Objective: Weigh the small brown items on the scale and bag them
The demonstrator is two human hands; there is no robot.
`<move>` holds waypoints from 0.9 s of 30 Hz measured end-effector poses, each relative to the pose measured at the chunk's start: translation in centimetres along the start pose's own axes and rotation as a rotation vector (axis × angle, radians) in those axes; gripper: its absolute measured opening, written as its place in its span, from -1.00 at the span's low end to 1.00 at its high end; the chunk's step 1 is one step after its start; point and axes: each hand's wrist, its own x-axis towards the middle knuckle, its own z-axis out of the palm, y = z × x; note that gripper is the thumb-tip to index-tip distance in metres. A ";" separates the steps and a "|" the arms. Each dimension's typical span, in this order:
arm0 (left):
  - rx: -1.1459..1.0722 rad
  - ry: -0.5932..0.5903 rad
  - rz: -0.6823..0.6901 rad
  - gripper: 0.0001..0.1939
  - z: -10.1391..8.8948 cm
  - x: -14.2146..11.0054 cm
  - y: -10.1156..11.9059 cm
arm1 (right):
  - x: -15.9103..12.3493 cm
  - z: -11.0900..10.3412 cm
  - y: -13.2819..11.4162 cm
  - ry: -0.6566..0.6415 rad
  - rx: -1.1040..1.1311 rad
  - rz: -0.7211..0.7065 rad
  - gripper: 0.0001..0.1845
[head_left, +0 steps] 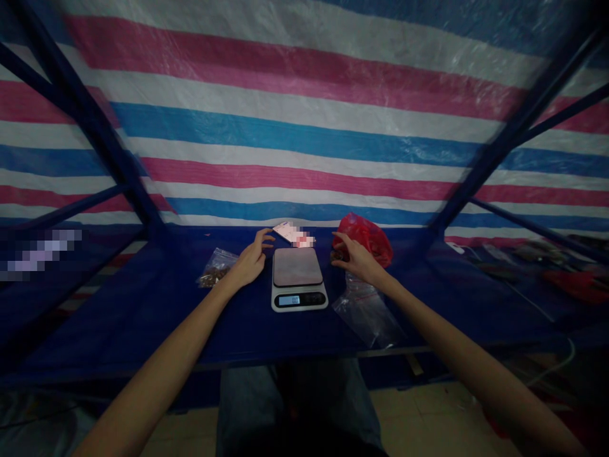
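Observation:
A small digital kitchen scale [299, 278] with a bare platform and a lit display sits on the dark blue table [143, 317]. My left hand [251, 259] hovers just left of the scale, fingers loosely curled and apart, holding nothing. My right hand [356, 258] is right of the scale, fingers bent at the mouth of a red plastic bag [368, 236]; something small and dark shows by its fingertips. A clear zip bag with brown pieces [216, 268] lies left of my left hand. Another clear plastic bag [368, 311] lies under my right wrist.
A pink and white card [292, 233] lies behind the scale. A striped pink, blue and white tarp [304, 127] forms the back wall, with dark blue frame bars [95, 127] at both sides. Tools and red items [566, 273] lie at the far right.

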 end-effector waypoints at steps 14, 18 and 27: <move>0.091 0.030 0.022 -0.18 -0.5 0.1 0.4 | 2.2 -1.7 -6.7 0.016 0.224 -0.116 -0.23; 0.106 0.033 0.032 -0.19 -0.7 0.0 0.6 | 2.9 0.2 -8.9 -0.074 0.194 -0.180 -0.18; 0.116 0.062 0.050 -0.21 -0.7 0.0 0.5 | -0.9 -1.7 -6.6 -0.065 0.179 -0.146 -0.18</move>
